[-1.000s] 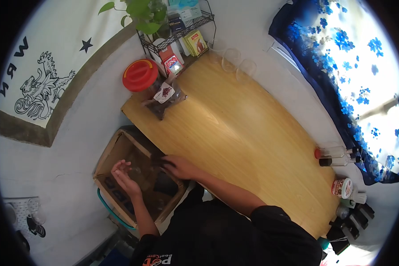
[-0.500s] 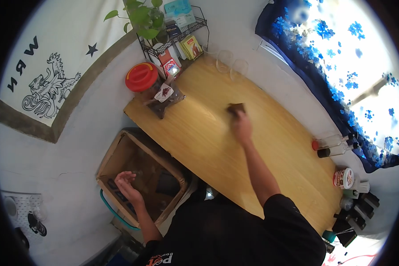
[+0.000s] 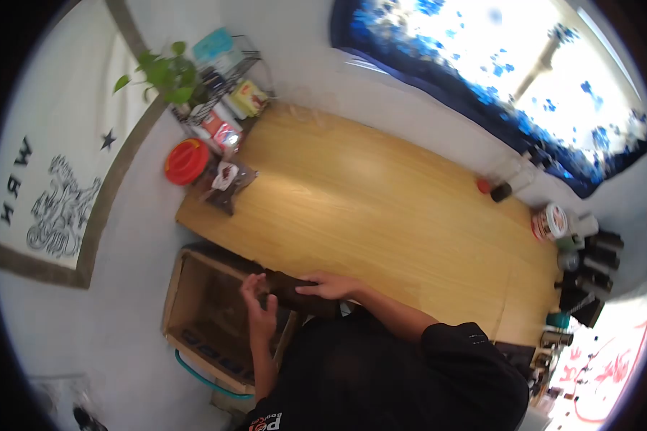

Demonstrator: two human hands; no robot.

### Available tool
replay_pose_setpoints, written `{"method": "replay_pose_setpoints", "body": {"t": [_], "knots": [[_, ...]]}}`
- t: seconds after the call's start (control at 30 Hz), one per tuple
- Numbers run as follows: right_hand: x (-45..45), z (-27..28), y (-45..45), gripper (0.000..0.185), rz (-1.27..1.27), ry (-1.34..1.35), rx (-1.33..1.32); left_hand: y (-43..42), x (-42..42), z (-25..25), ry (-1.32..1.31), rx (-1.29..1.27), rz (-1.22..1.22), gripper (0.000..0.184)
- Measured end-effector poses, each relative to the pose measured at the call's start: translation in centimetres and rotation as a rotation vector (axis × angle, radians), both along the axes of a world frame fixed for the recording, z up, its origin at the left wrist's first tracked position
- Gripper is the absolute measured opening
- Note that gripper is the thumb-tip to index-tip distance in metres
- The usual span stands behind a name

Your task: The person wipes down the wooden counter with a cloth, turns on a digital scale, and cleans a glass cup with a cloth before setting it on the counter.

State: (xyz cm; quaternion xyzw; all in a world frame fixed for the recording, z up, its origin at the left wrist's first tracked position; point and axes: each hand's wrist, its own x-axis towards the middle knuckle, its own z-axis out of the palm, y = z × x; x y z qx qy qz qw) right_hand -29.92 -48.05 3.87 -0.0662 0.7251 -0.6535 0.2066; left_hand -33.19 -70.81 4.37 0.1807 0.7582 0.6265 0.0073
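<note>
Watching remotely, I see the right hand [image 3: 332, 286] with its grip clamped on a dark brown cloth [image 3: 291, 294], lower centre, beside the wooden surface [image 3: 381, 215]; the left hand [image 3: 261, 312], fingers apart, hovers over a cardboard box [image 3: 171, 305].

Left hand [image 3: 262, 310] loose, thumb apart from softly bent fingers, and there's the right hand [image 3: 331, 286], fingers pointing towards it!

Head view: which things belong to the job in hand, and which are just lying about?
Seemingly part of the job:
dark cloth, in the right hand
cardboard box, by the left hand
table

Seemingly just lying about:
red-lidded jar
labelled bag
plant
white tub
</note>
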Motion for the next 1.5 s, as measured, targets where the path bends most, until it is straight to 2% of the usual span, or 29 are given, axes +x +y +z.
{"method": "replay_pose_setpoints", "body": {"t": [0.03, 0.07, 0.1, 0.13, 0.2, 0.23, 0.3, 0.37, 0.4, 0.47, 0.53, 0.57, 0.6, 0.63, 0.7, 0.73, 0.8, 0.87, 1.0, 1.07, 1.23, 1.3, 1.4, 1.5], "knots": [[1.8, -0.1, 1.1, 0.036, -0.032, -0.136, -0.149, 0.8, 0.5, -0.1, -0.004, 0.003, -0.04, 0.048], [3.4, -0.1, 2.2, 0.037, -0.068, -0.264, -0.303, 1.8, 1.1, 0.6, -0.079, -0.043, -0.191, 0.046], [4.9, 0.7, 3.4, 0.037, -0.116, -0.262, -0.307, 2.7, 1.3, 0.9, -0.152, -0.092, -0.346, 0.043], [6.8, 1.5, 4.3, 0.037, -0.195, -0.309, -0.364, 3.7, 1.2, 0.7, -0.158, -0.093, -0.398, 0.043], [10.0, 2.1, 5.2, 0.038, -0.332, -0.36, -0.434, 5.8, 1.5, 0.4, -0.341, -0.142, -0.556, 0.027], [11.4, 2.2, 5.5, 0.039, -0.392, -0.366, -0.503, 6.8, 1.6, 0.6, -0.35, -0.148, -0.606, 0.027], [13.9, 2.3, 5.6, 0.04, -0.483, -0.352, -0.571, 9.0, 1.4, 2.1, -0.363, -0.117, -0.708, 0.022], [16.1, 1.9, 4.9, 0.043, -0.757, -0.347, -0.705, 11.2, 1.6, 5.1, -0.308, -0.114, -0.783, 0.021], [17.0, 0.9, 4.4, 0.043, -0.78, -0.322, -0.705, 12.0, 1.8, 6.3, -0.256, -0.107, -0.822, 0.02], [18.5, -1.5, 3.3, 0.049, -0.922, -0.266, -1.162, 13.2, 2.5, 7.5, -0.203, -0.139, -0.86, 0.018], [20.0, -0.1, 2.8, 0.052, -0.972, -0.132, -1.196, 14.5, 3.8, 7.8, -0.149, -0.174, -0.908, 0.017], [21.1, 0.9, 2.4, 0.055, -1.003, -0.035, -1.231, 15.1, 4.9, 7.1, -0.184, -0.044, -0.885, 0.016], [22.3, 1.8, 2.0, 0.055, -1.032, 0.006, -1.237, 15.6, 6.2, 6.8, -0.224, 0.085, -0.864, 0.015], [23.6, 2.7, 1.9, 0.056, -1.101, 0.068, -1.242, 15.9, 7.7, 7.1, -0.21, 0.081, -0.909, 0.015], [26.8, 4.1, 1.9, 0.056, -1.197, 0.16, -1.242, 16.6, 11.5, 7.8, -0.298, 0.151, -0.813, 0.016], [28.7, 4.5, 1.6, 0.056, -1.223, 0.209, -1.217, 16.6, 13.3, 8.1, -0.299, 0.147, -0.842, 0.016], [32.3, 3.9, 0.7, 0.055, -1.268, 0.27, -1.2, 16.1, 16.4, 8.6, -0.648, 0.063, -0.852, 0.021], [36.1, 1.8, -1.0, 0.046, -1.356, 0.226, -1.086, 15.0, 19.0, 7.7, -0.69, -0.037, -0.918, 0.025], [41.5, 0.9, -5.5, 0.039, -1.446, 0.122, -1.095, 12.9, 23.5, 5.6, -0.811, -0.205, -1.031, 0.031], [43.2, 0.7, -7.5, 0.033, -1.536, 0.089, -1.06, 11.7, 24.9, 4.5, -0.8, -0.241, -1.085, 0.031], [46.6, 1.2, -10.5, 0.031, -1.609, 0.151, -1.09, 10.9, 28.8, 4.7, -0.83, -0.272, -1.134, 0.028], [48.0, 2.4, -11.1, 0.031, -1.657, 0.157, -1.097, 11.5, 30.4, 3.8, -0.689, -0.094, -1.172, 0.024], [49.9, 4.1, -12.2, 0.031, -1.777, 0.142, -0.997, 12.8, 32.3, 4.5, -0.73, -0.053, -1.25, 0.022], [51.8, 4.3, -12.5, 0.031, -1.856, 0.257, -0.948, 14.4, 34.2, 5.3, -0.705, -0.027, -1.376, 0.019]]}}
